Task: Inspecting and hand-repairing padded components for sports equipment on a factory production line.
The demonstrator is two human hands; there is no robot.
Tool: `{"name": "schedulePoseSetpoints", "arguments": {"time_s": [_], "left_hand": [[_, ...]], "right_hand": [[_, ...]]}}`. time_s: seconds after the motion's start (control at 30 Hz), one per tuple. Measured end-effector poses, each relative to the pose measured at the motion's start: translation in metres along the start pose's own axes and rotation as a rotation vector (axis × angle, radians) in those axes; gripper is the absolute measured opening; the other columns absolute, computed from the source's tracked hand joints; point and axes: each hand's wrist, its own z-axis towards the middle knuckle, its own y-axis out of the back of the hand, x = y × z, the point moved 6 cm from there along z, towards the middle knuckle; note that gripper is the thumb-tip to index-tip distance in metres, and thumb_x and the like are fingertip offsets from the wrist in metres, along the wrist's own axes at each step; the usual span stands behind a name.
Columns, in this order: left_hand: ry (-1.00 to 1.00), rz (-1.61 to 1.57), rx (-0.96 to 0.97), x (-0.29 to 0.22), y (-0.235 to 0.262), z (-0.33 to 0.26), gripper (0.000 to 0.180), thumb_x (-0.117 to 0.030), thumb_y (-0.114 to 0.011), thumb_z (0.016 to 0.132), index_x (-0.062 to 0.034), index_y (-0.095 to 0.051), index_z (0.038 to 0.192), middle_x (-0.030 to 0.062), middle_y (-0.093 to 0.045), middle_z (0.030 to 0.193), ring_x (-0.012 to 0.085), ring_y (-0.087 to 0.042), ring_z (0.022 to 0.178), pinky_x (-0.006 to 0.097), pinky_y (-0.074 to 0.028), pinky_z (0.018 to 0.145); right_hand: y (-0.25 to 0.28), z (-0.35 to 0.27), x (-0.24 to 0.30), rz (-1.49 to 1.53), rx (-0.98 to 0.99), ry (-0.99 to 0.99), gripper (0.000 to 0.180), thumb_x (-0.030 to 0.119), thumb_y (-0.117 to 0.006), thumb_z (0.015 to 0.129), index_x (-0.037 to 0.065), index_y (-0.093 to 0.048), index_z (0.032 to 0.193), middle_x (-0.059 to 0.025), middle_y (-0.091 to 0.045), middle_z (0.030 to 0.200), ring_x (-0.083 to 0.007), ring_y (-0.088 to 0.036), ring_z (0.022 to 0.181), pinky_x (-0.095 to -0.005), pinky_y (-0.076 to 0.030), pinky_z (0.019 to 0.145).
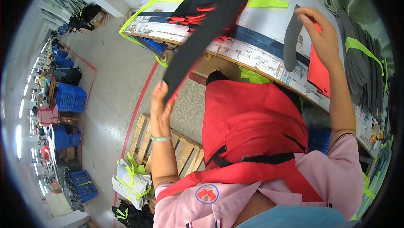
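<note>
My left hand (161, 104) is closed on the near end of a long black strip (198, 45) with red along its edge. The strip slants up over the table's front edge and is smeared by motion. Its far end merges with a pile of black pieces with red ends (198, 15). On the right, the fingertips of my right hand (320, 38) pinch the upper end of a curved grey strip (291, 45), which hangs over the tabletop. Beside that hand a flat red piece (318, 74) lies at the table edge.
A worn white table (269, 26) runs along the front. Grey strips tied with a yellow-green band (366, 49) are stacked at right. A wooden pallet (185, 154) and a tied white bundle (131, 181) sit lower left. Blue crates (69, 97) line the far left.
</note>
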Motion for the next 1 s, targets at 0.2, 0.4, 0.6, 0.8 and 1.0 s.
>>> {"name": "schedulePoseSetpoints", "arguments": {"time_s": [0.2, 0.4, 0.6, 0.8, 1.0], "left_hand": [[-0.096, 0.091, -0.023, -0.068, -0.064, 0.120, 0.024, -0.008, -0.054, 0.094, 0.0065, -0.052, 0.113, 0.0147, -0.062, 0.102, 0.0218, -0.064, 0.087, 0.033, -0.058, 0.079], [-0.117, 0.316, -0.143, -0.074, -0.063, 0.227, 0.055, 0.005, -0.053, 0.090, 0.0063, -0.029, 0.139, 0.0179, -0.059, 0.107, 0.0264, -0.064, 0.086, 0.039, -0.061, 0.075], [-0.040, 0.533, -0.178, -0.043, -0.050, 0.262, 0.042, 0.003, -0.056, 0.089, 0.0145, -0.039, 0.125, 0.0169, -0.058, 0.098, 0.0253, -0.065, 0.074, 0.035, -0.063, 0.060], [-0.090, 0.409, -0.225, -0.045, -0.041, 0.269, 0.028, 0.001, -0.055, 0.090, 0.0170, -0.048, 0.112, 0.0210, -0.062, 0.092, 0.0305, -0.067, 0.068, 0.035, -0.063, 0.059], [-0.013, 0.551, -0.179, -0.040, -0.040, 0.265, 0.038, -0.001, -0.057, 0.090, 0.0151, -0.045, 0.122, 0.0201, -0.062, 0.092, 0.0292, -0.067, 0.067, 0.034, -0.062, 0.058]], "right_hand": [[-0.067, -0.052, -0.007, 0.227, 0.442, -0.186, 0.019, 0.014, -0.057, 0.090, 0.000, -0.065, 0.099, -0.0134, -0.066, 0.093, -0.0236, -0.063, 0.082, -0.0312, -0.049, 0.075], [-0.090, -0.092, -0.006, 0.371, 0.616, -0.275, 0.018, 0.011, -0.056, 0.089, 0.000, -0.065, 0.101, -0.0145, -0.067, 0.092, -0.0248, -0.064, 0.082, -0.0320, -0.049, 0.075], [-0.088, -0.118, -0.023, 0.438, 0.658, -0.421, 0.017, 0.008, -0.056, 0.089, 0.001, -0.066, 0.101, -0.0115, -0.066, 0.085, -0.0207, -0.063, 0.078, -0.0295, -0.049, 0.072], [-0.094, -0.131, -0.032, 0.463, 0.685, -0.470, 0.017, 0.008, -0.056, 0.089, 0.002, -0.066, 0.101, -0.0110, -0.067, 0.086, -0.0213, -0.063, 0.078, -0.0295, -0.049, 0.072], [-0.110, -0.133, -0.023, 0.418, 0.699, -0.347, 0.014, 0.007, -0.058, 0.088, 0.002, -0.066, 0.098, -0.0105, -0.067, 0.087, -0.0200, -0.063, 0.079, -0.0290, -0.049, 0.073]]}}
